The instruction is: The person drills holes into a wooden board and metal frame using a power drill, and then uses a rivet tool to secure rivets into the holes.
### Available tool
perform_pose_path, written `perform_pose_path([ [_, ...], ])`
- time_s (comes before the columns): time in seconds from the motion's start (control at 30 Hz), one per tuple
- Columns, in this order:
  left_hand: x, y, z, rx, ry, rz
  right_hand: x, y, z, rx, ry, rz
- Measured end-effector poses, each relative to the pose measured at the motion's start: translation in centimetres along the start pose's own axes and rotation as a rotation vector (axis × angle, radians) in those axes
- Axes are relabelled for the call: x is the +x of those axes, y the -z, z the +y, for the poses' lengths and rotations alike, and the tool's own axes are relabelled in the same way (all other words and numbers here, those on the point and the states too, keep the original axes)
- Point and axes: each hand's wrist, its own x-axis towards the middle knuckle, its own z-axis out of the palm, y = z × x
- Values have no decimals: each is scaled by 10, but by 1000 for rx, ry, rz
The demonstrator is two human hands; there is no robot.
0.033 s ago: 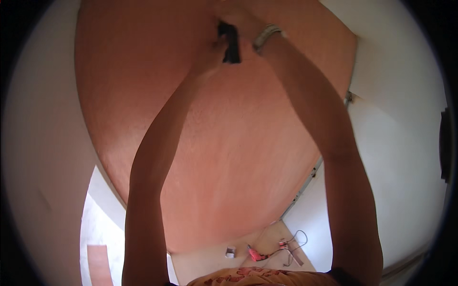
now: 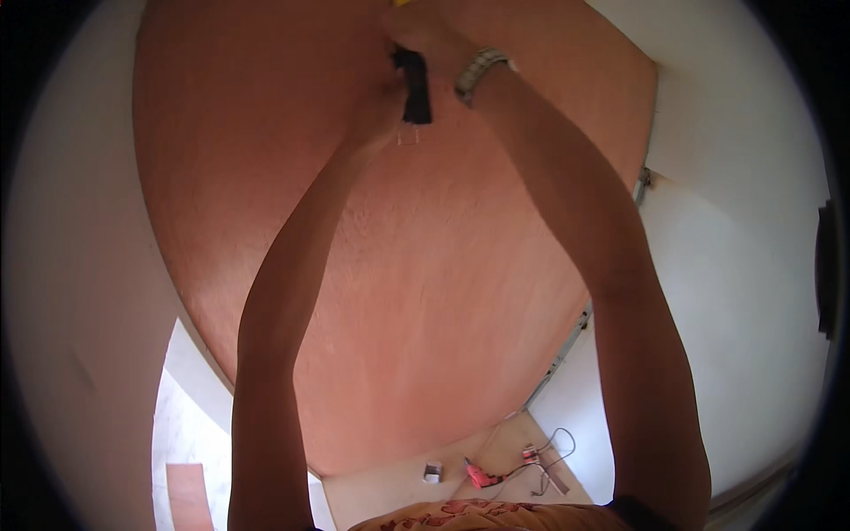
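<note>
Both my arms reach up across a reddish-brown wooden door panel [image 2: 416, 283]. A dark, bar-like object [image 2: 416, 93] lies against the panel between my hands; its exact kind is unclear. My left hand [image 2: 379, 104] is closed at its left side, the fingers blurred and partly hidden. Above it, my right hand [image 2: 431, 35] is curled, with a pale banded bracelet or watch [image 2: 481, 73] on the wrist. A small yellow piece [image 2: 403, 3] shows past the right hand at the top edge. Just below the dark object, thin pale marked lines [image 2: 408, 135] show on the wood.
A red power drill [image 2: 484, 476] with a cord lies on the tan floor [image 2: 372, 489] below, beside a small open box [image 2: 433, 472]. White walls [image 2: 744, 265] flank the panel. Hinge-like metal hardware [image 2: 645, 180] sits on its right edge. A reddish board [image 2: 188, 496] lies at lower left.
Both hands and the dark object have shifted slightly left in the view. The pale lines below the object and the yellow piece above the right hand now show.
</note>
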Motion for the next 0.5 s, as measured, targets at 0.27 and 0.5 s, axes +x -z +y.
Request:
perform_pose_path([
  [0.27, -37, 1, 29, -381, 184, -67, -39, 7, -24, -117, -59, 165],
  [0.5, -37, -24, 41, 147, 31, 132, -29, 22, -4, -95, -80, 91],
])
